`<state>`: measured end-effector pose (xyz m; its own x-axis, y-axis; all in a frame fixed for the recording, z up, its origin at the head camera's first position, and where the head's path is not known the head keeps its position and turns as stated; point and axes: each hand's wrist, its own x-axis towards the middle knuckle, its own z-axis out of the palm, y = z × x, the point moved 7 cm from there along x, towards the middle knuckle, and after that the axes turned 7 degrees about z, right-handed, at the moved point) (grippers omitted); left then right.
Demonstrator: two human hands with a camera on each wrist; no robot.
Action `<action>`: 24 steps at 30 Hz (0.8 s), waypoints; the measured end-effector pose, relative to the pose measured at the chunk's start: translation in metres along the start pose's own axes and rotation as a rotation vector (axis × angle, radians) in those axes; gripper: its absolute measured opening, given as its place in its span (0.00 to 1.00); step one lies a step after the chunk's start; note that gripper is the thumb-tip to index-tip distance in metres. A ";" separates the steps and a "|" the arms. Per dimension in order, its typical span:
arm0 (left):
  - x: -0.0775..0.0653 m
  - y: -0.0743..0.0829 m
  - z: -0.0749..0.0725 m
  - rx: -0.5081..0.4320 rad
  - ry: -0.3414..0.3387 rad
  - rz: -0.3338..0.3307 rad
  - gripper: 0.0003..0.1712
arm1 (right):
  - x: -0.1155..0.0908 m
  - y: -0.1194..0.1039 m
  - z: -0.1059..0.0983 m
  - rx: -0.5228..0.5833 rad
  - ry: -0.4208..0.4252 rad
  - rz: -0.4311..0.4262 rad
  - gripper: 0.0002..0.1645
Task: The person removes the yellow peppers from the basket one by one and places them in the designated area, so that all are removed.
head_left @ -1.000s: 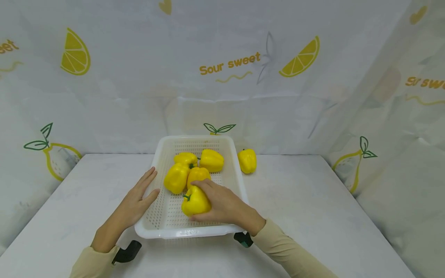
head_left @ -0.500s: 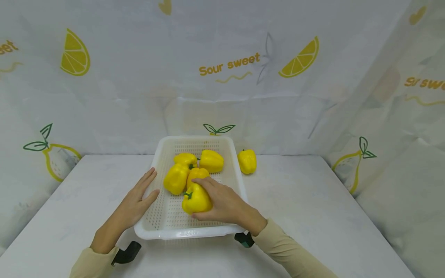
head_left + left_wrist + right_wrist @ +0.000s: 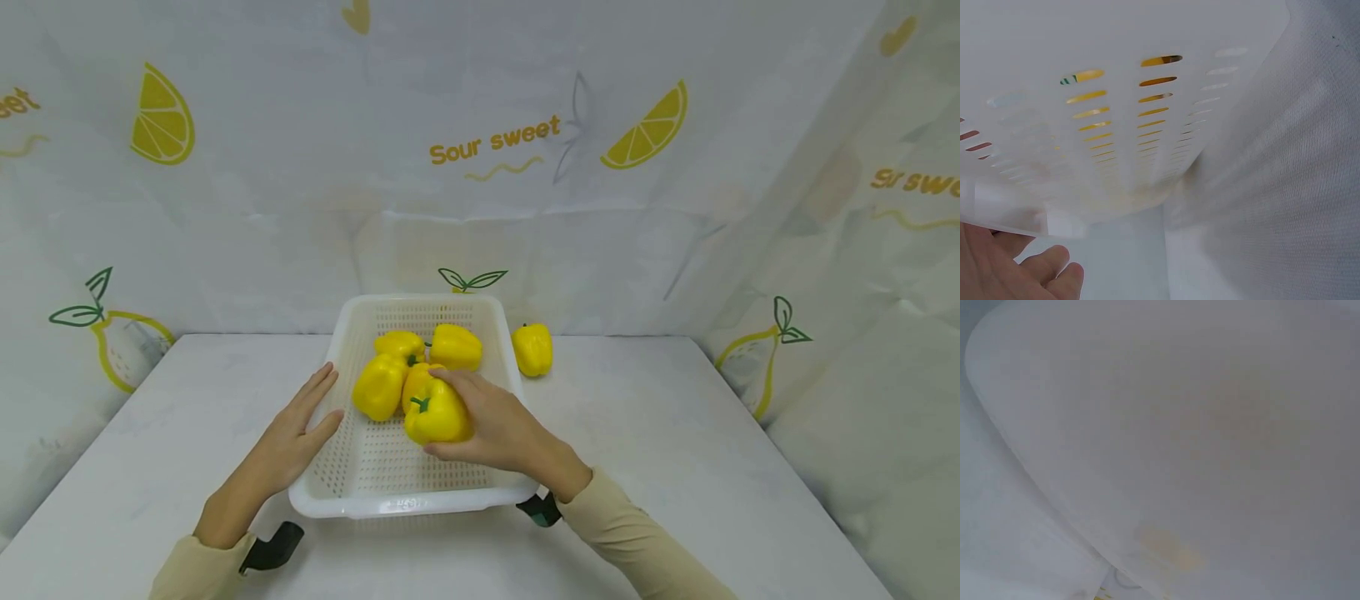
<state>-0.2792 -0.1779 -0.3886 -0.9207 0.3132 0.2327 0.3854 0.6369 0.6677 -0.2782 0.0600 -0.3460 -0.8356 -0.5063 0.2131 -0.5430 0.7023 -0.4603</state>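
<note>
In the head view my right hand grips a yellow bell pepper, thumb on the near side and fingers over the far side. The green stem points left. This pepper is over the white perforated basket, in front of several other yellow bell peppers inside it. Along the basket's left rim lies my left hand, fingers extended. The left wrist view shows its fingers by the rim, with yellow showing through the slots of the wall. A blurred white wall fills most of the right wrist view.
Another yellow bell pepper stands on the white table, just right of the basket's far corner. Behind the table hangs a white sheet printed with lemons. Dark wrist-worn pieces show below both wrists.
My right hand has lifted the held bell pepper slightly and shifted it right and away from me. The left hand and the basket stay where they were.
</note>
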 end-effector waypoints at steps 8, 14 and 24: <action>0.000 0.001 0.000 -0.003 -0.001 0.000 0.38 | 0.000 0.003 -0.017 0.025 0.059 -0.026 0.49; 0.000 0.002 0.000 -0.001 0.000 -0.001 0.38 | -0.001 0.009 -0.029 0.045 0.099 -0.030 0.49; 0.001 0.000 0.000 -0.025 0.010 0.009 0.38 | -0.002 0.021 -0.040 0.052 0.108 0.009 0.51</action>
<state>-0.2797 -0.1774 -0.3884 -0.9180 0.3117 0.2451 0.3917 0.6161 0.6834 -0.2911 0.0960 -0.3212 -0.8460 -0.4416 0.2988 -0.5328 0.6783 -0.5059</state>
